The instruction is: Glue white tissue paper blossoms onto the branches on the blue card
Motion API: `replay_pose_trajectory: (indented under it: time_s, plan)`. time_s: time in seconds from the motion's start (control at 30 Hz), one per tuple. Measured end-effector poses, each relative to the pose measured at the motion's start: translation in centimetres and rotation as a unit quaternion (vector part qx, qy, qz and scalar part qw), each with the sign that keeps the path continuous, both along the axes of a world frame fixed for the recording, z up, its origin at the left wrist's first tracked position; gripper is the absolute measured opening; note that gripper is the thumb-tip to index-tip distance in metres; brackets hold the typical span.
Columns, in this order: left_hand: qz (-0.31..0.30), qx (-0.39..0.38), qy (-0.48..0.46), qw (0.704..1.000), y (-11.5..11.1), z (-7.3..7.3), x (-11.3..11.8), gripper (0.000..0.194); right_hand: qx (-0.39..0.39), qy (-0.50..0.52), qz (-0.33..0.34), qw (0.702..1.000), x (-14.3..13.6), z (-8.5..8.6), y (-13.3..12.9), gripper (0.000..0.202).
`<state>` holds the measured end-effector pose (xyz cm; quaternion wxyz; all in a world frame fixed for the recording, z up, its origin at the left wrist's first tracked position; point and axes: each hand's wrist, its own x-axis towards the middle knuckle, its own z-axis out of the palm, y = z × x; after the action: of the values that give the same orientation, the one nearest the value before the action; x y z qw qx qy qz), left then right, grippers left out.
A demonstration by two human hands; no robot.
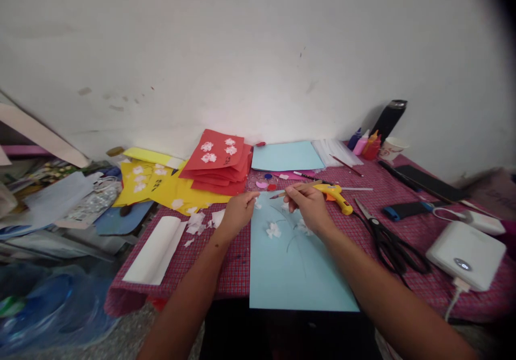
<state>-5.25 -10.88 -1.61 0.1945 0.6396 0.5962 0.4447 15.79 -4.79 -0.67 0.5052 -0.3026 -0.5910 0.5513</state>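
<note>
A light blue sheet of paper (282, 279) lies in front of me, with thin dark curved lines and white crumpled-paper flowers (273, 230) on it. My right hand (308, 205) pinches a paintbrush (278, 195) over the upper part of the sheet, its dark tip pointing left. At the sheet's upper left edge, my left hand (239, 209) is closed, fingertips together beside a small white paper piece (258, 203). Whether those fingers grip it is hidden. Another white flower (304, 228) shows partly beside my right wrist.
Scissors (389, 242), a yellow glue gun (336, 196) and a white power bank (467, 255) lie right. Red cards (217, 153), yellow cards (145, 182), a folded white paper (155, 250) and torn scraps (196, 223) are left. Paint bottles (368, 144) and a black flask (390, 118) stand behind.
</note>
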Motion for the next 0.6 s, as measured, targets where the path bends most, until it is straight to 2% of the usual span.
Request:
replay_pose_trajectory:
  time_s: [0.17, 0.27, 0.37, 0.47, 0.53, 0.6]
  plan:
    - [-0.006, 0.030, 0.014, 0.999, 0.4, -0.1, -0.4, 0.033, 0.006, -0.010, 0.004, 1.000, -0.1, 0.0, -0.1, 0.033]
    - [0.049, 0.056, -0.010, 0.997, 0.3, 0.7, -1.3, 0.030, 0.006, -0.008, -0.007, 1.000, 0.0, 0.1, 0.0, 0.030]
    - [0.117, 0.077, -0.096, 0.985, 0.0, 1.9, -2.5, 0.029, 0.019, -0.012, -0.012, 1.000, 0.1, 0.1, 0.0, 0.028]
    - [0.135, 0.072, -0.143, 0.978, -1.0, 3.0, -3.9, 0.030, 0.019, -0.010, -0.009, 1.000, 0.0, 0.1, 0.0, 0.028]
    - [0.120, 0.034, -0.097, 0.987, -2.0, 3.5, -4.9, 0.028, 0.019, -0.013, -0.003, 1.000, 0.0, 0.1, -0.1, 0.027]
    - [0.106, -0.017, -0.003, 0.994, -3.3, 3.7, -5.8, 0.023, 0.020, -0.021, 0.001, 1.000, 0.0, 0.3, -0.2, 0.027]
